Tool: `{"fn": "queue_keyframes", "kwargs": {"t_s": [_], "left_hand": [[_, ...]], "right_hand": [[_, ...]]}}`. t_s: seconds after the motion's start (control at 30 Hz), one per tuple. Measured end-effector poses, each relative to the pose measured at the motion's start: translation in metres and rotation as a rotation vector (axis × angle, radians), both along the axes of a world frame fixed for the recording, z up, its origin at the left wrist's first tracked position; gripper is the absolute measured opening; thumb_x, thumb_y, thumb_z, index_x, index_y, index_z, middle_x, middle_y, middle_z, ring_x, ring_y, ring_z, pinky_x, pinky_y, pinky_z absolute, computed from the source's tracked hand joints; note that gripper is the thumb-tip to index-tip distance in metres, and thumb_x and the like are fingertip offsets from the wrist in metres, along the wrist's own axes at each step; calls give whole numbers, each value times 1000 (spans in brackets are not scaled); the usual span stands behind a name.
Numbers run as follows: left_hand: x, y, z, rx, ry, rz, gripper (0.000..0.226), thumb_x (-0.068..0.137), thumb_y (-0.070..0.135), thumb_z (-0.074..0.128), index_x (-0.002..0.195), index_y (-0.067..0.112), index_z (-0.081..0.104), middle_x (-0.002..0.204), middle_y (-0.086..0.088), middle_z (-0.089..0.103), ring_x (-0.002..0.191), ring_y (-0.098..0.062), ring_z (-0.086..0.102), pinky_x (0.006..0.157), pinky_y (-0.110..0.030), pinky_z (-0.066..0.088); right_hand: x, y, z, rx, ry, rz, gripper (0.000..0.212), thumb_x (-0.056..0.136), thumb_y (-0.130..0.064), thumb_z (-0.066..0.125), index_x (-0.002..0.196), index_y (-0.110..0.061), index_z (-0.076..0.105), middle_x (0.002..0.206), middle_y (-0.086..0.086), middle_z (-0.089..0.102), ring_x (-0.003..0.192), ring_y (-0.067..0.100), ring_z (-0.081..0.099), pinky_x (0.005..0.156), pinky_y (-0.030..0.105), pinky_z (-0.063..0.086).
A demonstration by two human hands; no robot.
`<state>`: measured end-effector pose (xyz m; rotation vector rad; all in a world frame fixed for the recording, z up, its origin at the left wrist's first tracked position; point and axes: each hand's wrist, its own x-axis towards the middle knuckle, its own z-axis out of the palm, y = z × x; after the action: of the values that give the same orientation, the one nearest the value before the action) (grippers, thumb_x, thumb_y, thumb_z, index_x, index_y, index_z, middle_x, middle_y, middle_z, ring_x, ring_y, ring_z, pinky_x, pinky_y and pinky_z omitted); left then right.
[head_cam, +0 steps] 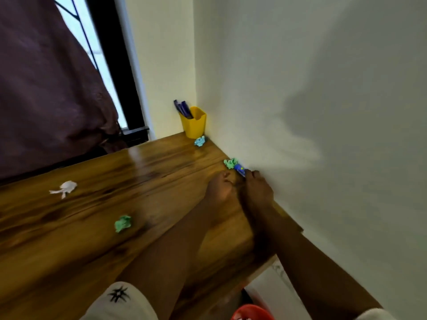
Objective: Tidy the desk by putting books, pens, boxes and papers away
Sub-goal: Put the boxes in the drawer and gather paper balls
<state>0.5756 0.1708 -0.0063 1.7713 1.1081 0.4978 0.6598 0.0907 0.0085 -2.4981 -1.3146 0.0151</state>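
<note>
Wooden worktop (pixel 92 239) runs into a wall corner, purple curtain (pixel 46 88) behind; right hand (pixel 256 189) pinches a blue pen (pixel 240 170) at the wall, just beside a green paper wad (pixel 230 163); left hand (pixel 220 188) is curled, whether it holds anything cannot be told; yellow cup (pixel 194 123) in the corner holds blue pens (pixel 183 109); 3 more wads (pixel 123 224) lie scattered.

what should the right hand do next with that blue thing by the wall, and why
Probably lift it and carry it to the yellow holder in the corner. The right hand pinches what looks like a blue pen, and the holder stands upright with similar pens in it.
</note>
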Motion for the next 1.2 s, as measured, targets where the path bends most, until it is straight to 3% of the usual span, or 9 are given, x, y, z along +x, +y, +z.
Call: {"fn": "queue_keyframes", "kwargs": {"t_s": [0.13,0.27,0.37,0.5,0.63,0.77,0.93,1.07,1.2], "left_hand": [[30,20,-11,34,35,31,40,93,19,50,133,20,51,135,-5,55,124,-25,50,109,-37,35],[29,15,-17,104,55,-11,37,94,19,52,131,17,53,134,-7,54,126,-27,46,108,-38,34],[14,4,-15,58,20,-37,33,90,8,57,122,10,60,127,-9,59,119,-23,53,100,-27,39],[-37,-21,8,-3,-81,-8,30,81,-2,66,110,7,66,113,-9,66,105,-20,62,84,-19,45],[-146,-84,42,55,-213,43,27,81,4,70,103,19,68,101,4,70,84,-10,66,76,-19,50],[-286,-171,61,-16,-310,281,23,78,4,73,90,22,68,84,10,72,76,-4,66,66,-14,49],[-455,-270,58,-29,-344,537,21,76,4,74,89,19,68,85,5,75,77,-7,69,67,-21,52],[-572,-331,45,-9,-361,670,22,74,2,76,87,18,69,84,-3,75,76,-15,68,70,-32,53],[-658,-388,34,5,-306,756,18,73,8,78,86,16,69,78,0,74,68,-6,67,59,-20,50]], "right_hand": [[15,18,-12,-60,-68,-10,32,99,-21,38,129,-10,43,123,8,53,103,23,57,80,35,50],[11,-2,-18,6,33,2,36,97,-16,41,134,-14,43,125,8,51,109,24,52,86,31,43],[0,-31,-21,158,188,-8,37,93,-18,51,130,-16,50,120,7,56,104,25,55,83,29,43],[-22,-63,-10,350,556,-52,23,77,-19,73,98,-25,66,99,2,67,89,20,61,70,23,39],[-89,-104,6,339,819,81,26,73,-16,79,93,-25,64,91,-7,66,82,11,61,66,19,46],[-196,-152,25,424,1260,251,28,74,6,72,100,-1,64,85,2,68,73,3,62,61,14,49],[-363,-200,32,388,1645,390,29,78,10,63,101,-7,62,88,2,68,81,10,64,68,19,54],[-490,-237,31,299,1753,429,34,82,10,59,107,-13,61,87,-2,67,77,4,66,62,19,54],[-584,-271,26,195,1761,501,36,83,7,60,108,-20,61,95,-1,68,91,11,65,74,25,56]]}}
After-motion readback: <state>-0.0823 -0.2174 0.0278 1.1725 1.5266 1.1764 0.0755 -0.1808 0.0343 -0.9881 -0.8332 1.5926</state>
